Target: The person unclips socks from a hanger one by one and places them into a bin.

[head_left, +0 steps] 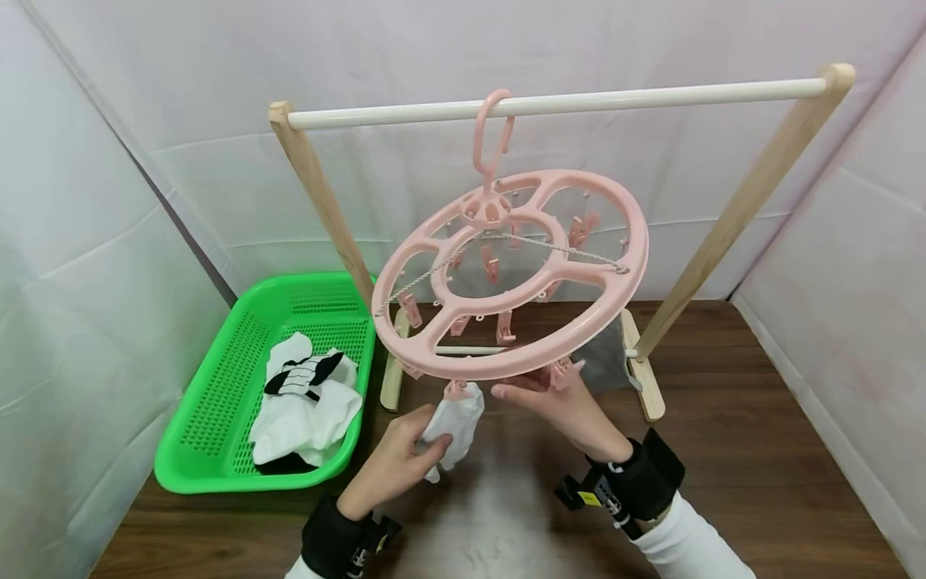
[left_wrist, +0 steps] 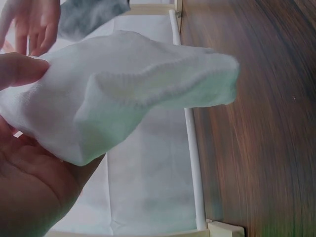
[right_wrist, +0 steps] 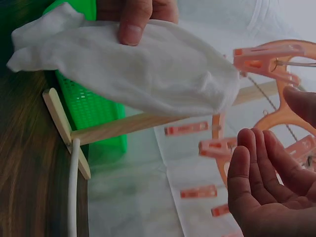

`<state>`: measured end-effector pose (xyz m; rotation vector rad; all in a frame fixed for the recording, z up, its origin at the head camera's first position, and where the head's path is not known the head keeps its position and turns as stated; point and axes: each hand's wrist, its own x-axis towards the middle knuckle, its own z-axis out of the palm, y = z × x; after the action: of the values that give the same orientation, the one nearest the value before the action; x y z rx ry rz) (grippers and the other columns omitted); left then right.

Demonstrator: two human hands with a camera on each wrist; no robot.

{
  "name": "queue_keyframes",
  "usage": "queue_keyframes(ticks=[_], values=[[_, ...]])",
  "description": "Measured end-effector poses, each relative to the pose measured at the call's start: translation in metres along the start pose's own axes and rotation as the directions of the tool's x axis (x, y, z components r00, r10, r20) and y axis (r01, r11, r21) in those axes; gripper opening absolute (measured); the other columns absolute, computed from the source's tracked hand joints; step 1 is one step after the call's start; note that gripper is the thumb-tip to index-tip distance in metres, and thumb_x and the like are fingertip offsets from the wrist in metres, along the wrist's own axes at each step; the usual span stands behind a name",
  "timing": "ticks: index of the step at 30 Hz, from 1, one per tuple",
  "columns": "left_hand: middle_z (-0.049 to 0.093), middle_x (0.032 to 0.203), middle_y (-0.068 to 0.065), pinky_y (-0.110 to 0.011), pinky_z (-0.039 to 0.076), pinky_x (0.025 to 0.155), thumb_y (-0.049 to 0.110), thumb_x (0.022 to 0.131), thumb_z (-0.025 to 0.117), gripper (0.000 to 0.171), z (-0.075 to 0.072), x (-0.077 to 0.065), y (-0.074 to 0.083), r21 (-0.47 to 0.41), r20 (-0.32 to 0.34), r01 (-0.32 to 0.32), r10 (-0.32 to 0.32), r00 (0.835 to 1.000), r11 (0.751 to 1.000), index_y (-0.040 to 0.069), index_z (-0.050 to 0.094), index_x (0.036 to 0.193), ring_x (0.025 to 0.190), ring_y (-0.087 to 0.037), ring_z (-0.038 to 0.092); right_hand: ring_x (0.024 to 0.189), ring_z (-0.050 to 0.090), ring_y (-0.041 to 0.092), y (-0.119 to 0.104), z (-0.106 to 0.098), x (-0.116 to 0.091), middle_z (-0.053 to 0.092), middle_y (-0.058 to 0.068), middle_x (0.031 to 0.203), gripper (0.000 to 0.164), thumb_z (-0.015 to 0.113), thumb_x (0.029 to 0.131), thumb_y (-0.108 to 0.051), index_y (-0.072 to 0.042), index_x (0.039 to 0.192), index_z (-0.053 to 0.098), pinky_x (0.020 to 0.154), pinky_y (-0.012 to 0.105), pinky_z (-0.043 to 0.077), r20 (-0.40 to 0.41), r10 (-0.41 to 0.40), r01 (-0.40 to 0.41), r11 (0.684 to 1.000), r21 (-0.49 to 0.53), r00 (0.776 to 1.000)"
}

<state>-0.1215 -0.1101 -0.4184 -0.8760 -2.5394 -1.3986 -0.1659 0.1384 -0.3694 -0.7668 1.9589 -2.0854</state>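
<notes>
A white sock (head_left: 456,426) hangs below the near rim of a round pink clip hanger (head_left: 499,366). My left hand (head_left: 398,454) pinches the sock between thumb and fingers, also seen in the left wrist view. The sock's upper end meets a pink clothespin (right_wrist: 266,59); whether the clothespin bites it is hard to tell. Beside that clothespin, my right hand (right_wrist: 274,182) holds nothing, its fingers extended and thumb apart. In the head view the right hand lies under the hanger's near rim, close to another clothespin (head_left: 564,372).
The hanger hooks over a white rod (head_left: 651,98) on a wooden rack (head_left: 745,209). A green basket (head_left: 210,418) at left holds white socks with black parts (head_left: 307,402). Grey cloth (head_left: 604,362) shows behind the right hand. More clothespins dangle around the hanger.
</notes>
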Motion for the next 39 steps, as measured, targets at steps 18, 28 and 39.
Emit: queue_keyframes(ticks=[18, 28, 39], values=[[0.041, 0.061, 0.013, -0.018, 0.032, 0.040, -0.008, 0.084, 0.064, 0.015, -0.051, -0.018, 0.001, 0.252, -0.301, 0.053, 0.026, 0.953, 0.966, 0.006, 0.062, 0.087, 0.049, 0.003, 0.036, 0.091, 0.066, 0.019, 0.025, -0.024, -0.038, 0.066, 0.014, 0.100, 0.021, 0.068, 0.090, -0.002, 0.007, 0.109, 0.063, 0.079, 0.031, 0.054, 0.035, 0.009, -0.001, 0.976, -0.218, 0.999], [0.067, 0.073, -0.016, -0.021, 0.041, 0.040, -0.002, 0.089, 0.062, 0.015, -0.094, -0.038, 0.004, 0.213, -0.548, 0.399, -0.229, 0.804, 0.892, -0.003, 0.063, 0.104, 0.052, -0.006, 0.053, 0.093, 0.066, 0.018, 0.033, -0.031, -0.044, 0.066, 0.013, 0.101, 0.019, 0.066, 0.092, -0.004, 0.008, 0.107, 0.063, 0.080, 0.030, 0.054, 0.026, 0.022, -0.016, 0.977, -0.214, 0.999], [0.064, 0.101, -0.031, -0.019, 0.041, 0.050, 0.007, 0.099, 0.050, 0.028, -0.137, -0.044, 0.009, 0.117, -0.647, 0.573, -0.375, 0.663, 0.811, -0.004, 0.057, 0.123, 0.064, 0.007, 0.050, 0.093, 0.066, 0.020, 0.037, -0.040, -0.053, 0.067, 0.014, 0.102, 0.016, 0.065, 0.093, -0.007, 0.002, 0.106, 0.065, 0.079, 0.029, 0.054, 0.003, 0.038, -0.036, 0.969, -0.246, 0.999]])
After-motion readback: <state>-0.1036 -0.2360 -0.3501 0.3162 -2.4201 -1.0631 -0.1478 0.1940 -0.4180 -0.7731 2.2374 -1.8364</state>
